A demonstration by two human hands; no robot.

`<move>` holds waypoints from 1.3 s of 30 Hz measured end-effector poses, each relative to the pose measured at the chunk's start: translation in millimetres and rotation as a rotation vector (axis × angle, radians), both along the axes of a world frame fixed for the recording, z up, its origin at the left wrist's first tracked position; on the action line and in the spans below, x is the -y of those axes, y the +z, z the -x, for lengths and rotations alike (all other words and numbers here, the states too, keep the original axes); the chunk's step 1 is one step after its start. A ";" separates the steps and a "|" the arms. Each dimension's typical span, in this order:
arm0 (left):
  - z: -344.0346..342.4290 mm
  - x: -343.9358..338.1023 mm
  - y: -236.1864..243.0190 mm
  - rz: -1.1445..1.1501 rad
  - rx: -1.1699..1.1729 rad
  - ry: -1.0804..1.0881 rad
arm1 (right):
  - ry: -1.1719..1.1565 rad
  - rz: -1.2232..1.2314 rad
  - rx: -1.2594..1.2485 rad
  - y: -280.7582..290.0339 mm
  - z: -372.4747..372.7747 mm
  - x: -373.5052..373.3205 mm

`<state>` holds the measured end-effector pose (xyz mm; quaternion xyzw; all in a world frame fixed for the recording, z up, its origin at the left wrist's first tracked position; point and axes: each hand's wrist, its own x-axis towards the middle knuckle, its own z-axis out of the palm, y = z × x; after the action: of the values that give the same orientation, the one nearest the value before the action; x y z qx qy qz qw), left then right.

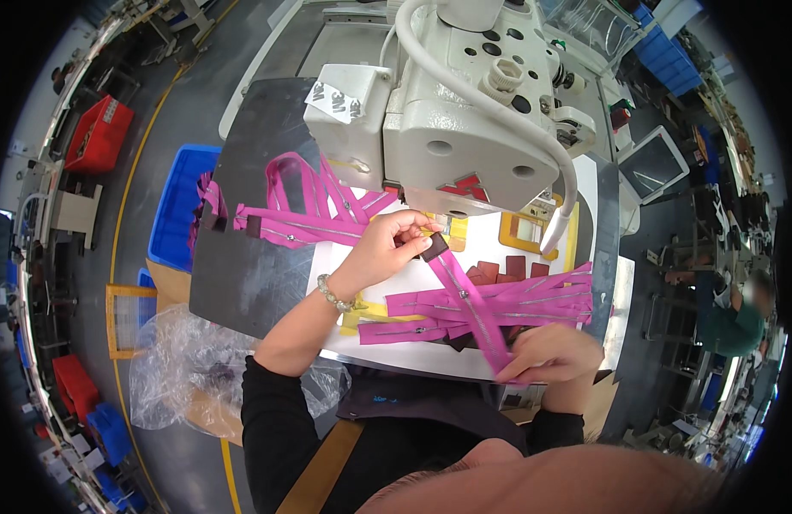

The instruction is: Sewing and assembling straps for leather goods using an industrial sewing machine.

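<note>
A magenta zipper (466,295) with a metal slider stretches slantwise between my two hands. My left hand (389,248), a bead bracelet on its wrist, pinches the far end beside a dark brown patch (435,248). Slightly blurred, my right hand (552,353) grips the near end. Beneath the held zipper lies a pile of magenta zippers (542,300) on the white work surface. Small reddish-brown patches (517,266) sit just beyond that pile. More magenta zippers (302,193) lie looped to the left of my left hand, one bearing a dark patch.
A large white sewing machine (447,128) stands over the work, with yellow-framed templates (528,230) under its head. Left of the table are a blue bin (177,214) and clear plastic wrapping (190,364). A screen (656,164) stands at right; a person in green (732,321) sits farther off.
</note>
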<state>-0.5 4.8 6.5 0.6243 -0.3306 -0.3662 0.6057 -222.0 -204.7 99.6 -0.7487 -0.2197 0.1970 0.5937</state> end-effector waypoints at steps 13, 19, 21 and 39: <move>-49.4 -29.9 14.5 -0.238 0.257 -0.174 | 0.138 0.029 -0.073 -76.8 -24.1 -163.0; -47.0 -30.8 11.4 -0.236 0.345 -0.148 | 0.252 0.164 -0.124 -65.0 -19.3 -134.7; -45.9 -30.6 10.9 -0.205 0.424 -0.129 | 0.221 0.299 -0.109 -45.5 -24.1 -110.8; -9.9 -16.0 37.4 -0.020 1.040 0.275 | -0.709 0.745 0.248 -49.2 -50.9 -26.4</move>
<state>9.4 20.8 43.9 0.7666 -0.4987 0.0709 0.3983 -171.2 -178.3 50.4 -0.9550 0.0634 -0.0414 0.2869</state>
